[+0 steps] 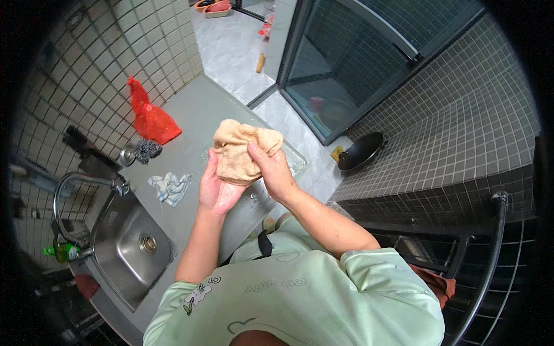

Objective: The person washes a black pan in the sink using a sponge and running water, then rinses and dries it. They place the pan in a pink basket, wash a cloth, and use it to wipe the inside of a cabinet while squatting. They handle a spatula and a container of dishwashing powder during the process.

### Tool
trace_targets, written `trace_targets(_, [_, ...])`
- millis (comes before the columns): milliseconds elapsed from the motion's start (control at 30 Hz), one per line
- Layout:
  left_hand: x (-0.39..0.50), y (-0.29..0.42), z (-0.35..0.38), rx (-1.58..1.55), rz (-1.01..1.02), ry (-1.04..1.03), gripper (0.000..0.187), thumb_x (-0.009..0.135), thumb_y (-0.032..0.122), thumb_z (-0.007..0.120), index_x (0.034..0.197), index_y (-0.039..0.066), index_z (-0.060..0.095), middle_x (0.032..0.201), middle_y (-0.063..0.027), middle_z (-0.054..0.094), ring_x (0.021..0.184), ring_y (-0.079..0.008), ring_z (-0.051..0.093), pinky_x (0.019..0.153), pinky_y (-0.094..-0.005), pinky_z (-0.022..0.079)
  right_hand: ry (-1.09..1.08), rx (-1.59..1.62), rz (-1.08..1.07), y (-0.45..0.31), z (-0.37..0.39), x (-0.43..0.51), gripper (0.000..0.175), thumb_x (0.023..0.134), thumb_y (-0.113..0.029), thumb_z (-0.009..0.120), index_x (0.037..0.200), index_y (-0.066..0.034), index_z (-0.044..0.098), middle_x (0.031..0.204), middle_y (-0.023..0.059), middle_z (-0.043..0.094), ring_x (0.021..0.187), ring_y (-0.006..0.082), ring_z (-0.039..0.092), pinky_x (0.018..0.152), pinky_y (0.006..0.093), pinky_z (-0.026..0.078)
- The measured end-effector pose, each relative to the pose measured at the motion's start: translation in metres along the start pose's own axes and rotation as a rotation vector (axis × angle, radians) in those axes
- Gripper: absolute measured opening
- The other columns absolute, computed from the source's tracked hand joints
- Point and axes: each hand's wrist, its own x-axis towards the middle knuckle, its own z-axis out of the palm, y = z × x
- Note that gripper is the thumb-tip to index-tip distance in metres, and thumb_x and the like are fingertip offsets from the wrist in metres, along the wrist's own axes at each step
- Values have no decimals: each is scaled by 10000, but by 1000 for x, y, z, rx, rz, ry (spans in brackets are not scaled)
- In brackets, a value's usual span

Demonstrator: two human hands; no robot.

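Observation:
A folded tan cloth (238, 158) is held up over the grey countertop (186, 114) in both hands. My left hand (221, 190) supports it from below and the left side, palm up, with the thumb along its edge. My right hand (273, 171) grips its right side, the thumb pressed on top. The fingers beneath the cloth are hidden. To the left, a crumpled white and blue cloth (169, 187) lies on the counter. Water drops and wet patches show on the counter near the cloth.
At left is a steel sink (134, 242) with a curved faucet (82, 177) and a green bottle (62, 251). Along the tiled wall sit a red plastic bag (156, 123) and a steel wool scourer (148, 150). A black wok (362, 151) leans by the right wall.

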Motion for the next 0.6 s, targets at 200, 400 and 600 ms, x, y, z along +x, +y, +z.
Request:
trace_targets(200, [39,-3,2,-93,-49,75,549,943,445,277,1352,81,305,1385,-146,328,1275,-330,322,1035,-530,258,115,-800,-263,-8,-62,17,419,849,-242,608,1194,-29,502,1126,37,541,1023,150,500,942,269,356])
trace_targets(400, [136,-54,-11,-153,-42,111,551,940,434,283,1326,46,343,1358,-149,376,1251,-317,359,1045,-488,259,208,131,169,-57,-175,56,243,938,-258,441,1041,-61,539,1127,72,542,992,143,516,865,321,432])
trace_targets(600, [276,-146,4,150,-167,59,529,949,398,300,1327,30,333,1318,-120,426,1206,-235,426,1010,-364,323,-1,390,254,-139,-287,138,561,934,-482,304,1317,-73,336,1295,140,432,1185,255,436,986,388,371])
